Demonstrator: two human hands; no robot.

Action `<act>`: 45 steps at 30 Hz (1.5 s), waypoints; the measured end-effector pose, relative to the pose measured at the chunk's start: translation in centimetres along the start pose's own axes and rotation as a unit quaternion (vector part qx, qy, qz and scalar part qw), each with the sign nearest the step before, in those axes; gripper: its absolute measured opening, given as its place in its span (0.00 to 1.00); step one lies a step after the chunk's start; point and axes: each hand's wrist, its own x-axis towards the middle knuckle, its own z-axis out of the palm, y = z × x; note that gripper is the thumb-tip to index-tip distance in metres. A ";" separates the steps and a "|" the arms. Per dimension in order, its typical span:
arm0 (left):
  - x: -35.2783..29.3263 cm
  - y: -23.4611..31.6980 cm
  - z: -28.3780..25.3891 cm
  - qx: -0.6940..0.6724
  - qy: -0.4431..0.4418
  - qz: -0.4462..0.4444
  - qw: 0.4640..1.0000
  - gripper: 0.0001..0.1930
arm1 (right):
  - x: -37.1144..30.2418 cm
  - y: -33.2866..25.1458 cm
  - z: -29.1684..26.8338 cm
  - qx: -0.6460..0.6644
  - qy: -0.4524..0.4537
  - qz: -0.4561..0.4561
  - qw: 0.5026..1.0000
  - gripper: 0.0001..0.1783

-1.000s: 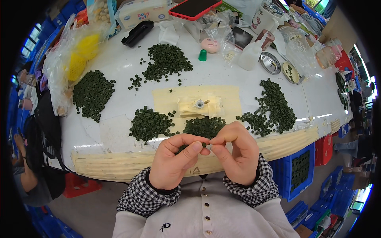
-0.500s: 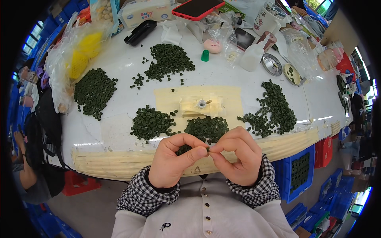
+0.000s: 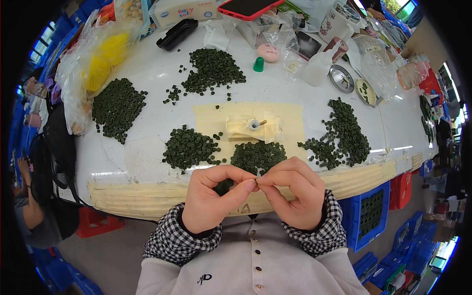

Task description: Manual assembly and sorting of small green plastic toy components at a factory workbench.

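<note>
My left hand and my right hand meet at the table's front edge, thumb and forefinger pinched in each. Between their tips is a small dark green part, now almost wholly covered by the fingers. Just beyond lies a pile of small round dark green parts, some showing a hole. A smaller cluster of them peeks out behind my left thumb. Farther off, a taped block with a metal ring and a thin brown pin sits on a yellowish taped patch.
More green parts lie in heaps at left of centre, far left, the back and right. Bags, a black case, a red-edged phone and a mug line the back. A blue crate stands below right.
The view has shifted slightly. My fingertips have drawn closer together, and the green part that showed between them is now nearly hidden.
</note>
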 end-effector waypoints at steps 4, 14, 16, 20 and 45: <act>-0.2 0.1 0.2 -0.013 0.013 -0.007 1.000 0.04 | -0.2 0.0 0.1 0.098 -0.004 0.082 0.992 0.08; -0.3 0.0 0.1 0.040 0.021 0.036 0.998 0.04 | -0.9 0.3 0.8 0.218 0.005 0.162 0.962 0.07; -0.4 -0.1 0.1 0.037 0.023 0.033 0.999 0.04 | -0.9 0.2 0.9 0.225 0.005 0.165 0.960 0.07; -0.7 0.1 0.3 0.014 0.038 0.021 0.999 0.04 | -0.8 0.4 0.9 0.217 0.002 0.149 0.965 0.08; -1.4 1.0 -2.3 0.327 0.186 0.116 0.919 0.07 | -0.6 0.4 -2.1 0.008 0.013 0.139 0.990 0.09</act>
